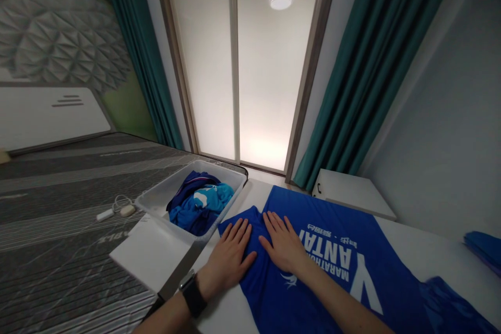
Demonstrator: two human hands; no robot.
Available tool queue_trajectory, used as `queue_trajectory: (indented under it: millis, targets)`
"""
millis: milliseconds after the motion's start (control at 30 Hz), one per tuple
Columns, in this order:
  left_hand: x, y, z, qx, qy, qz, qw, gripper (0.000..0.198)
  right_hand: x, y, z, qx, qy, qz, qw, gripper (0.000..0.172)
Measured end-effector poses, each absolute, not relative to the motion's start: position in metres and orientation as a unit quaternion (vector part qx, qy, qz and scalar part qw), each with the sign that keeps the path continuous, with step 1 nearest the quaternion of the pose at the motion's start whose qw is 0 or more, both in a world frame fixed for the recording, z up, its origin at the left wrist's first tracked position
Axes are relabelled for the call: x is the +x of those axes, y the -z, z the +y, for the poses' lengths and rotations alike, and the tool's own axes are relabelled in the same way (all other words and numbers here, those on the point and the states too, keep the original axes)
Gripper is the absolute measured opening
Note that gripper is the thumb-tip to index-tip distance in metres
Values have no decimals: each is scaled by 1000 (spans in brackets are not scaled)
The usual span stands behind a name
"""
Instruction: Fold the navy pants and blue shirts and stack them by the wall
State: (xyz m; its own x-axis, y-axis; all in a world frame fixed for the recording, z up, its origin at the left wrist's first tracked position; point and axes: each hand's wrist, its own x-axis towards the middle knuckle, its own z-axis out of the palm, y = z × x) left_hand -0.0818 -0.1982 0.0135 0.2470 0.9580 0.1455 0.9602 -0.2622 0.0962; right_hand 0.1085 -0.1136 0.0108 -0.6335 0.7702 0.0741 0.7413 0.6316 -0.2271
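Note:
A blue T-shirt (336, 219) with white lettering lies spread over a white table, its print facing up and its letters reading upside down to me. My left hand (231, 250), with a dark watch on the wrist, rests flat on the shirt's sleeve, fingers stretched out. Just right of it, my right hand (282, 242) also lies flat on the cloth near the sleeve and shoulder, fingers apart. Neither hand grips the fabric. My right forearm covers part of the lettering.
Left of the shirt stands a translucent plastic bin (156, 195) holding crumpled blue clothes (207, 201). Folded blue cloth (485, 248) lies at the table's right. Behind are a white cabinet (356, 193) and a frosted sliding door (270, 78). A charger with a cable (127, 211) rests on the bed.

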Motion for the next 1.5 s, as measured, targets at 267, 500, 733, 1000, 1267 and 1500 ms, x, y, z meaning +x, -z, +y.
queue_trajectory:
  millis: [267, 500, 733, 1000, 1267, 1500]
  targets:
    - [-82, -9, -198, -766, 99, -634, 24, 64, 107, -12, -112, -470, -84, -875, 85, 62]
    - [-76, -17, -164, -804, 106, -585, 10, 59, 110, -17, -113, -470, -90, -875, 77, 59]
    - [-89, 0, -152, -780, 121, -614, 27, 61, 114, -19, -109, -473, -117, -871, 60, 67]
    - [-85, -11, -158, -781, 113, -614, 28, 59, 126, -31, -136, -450, -115, -883, 69, 68]
    - [-83, -15, -193, -833, 99, -543, -28, 71, 146, -22, -164, -406, -139, -902, 53, 78]
    - [-94, -26, -202, -844, 93, -525, -55, 80, 147, -27, -166, -406, -139, -902, 43, 79]
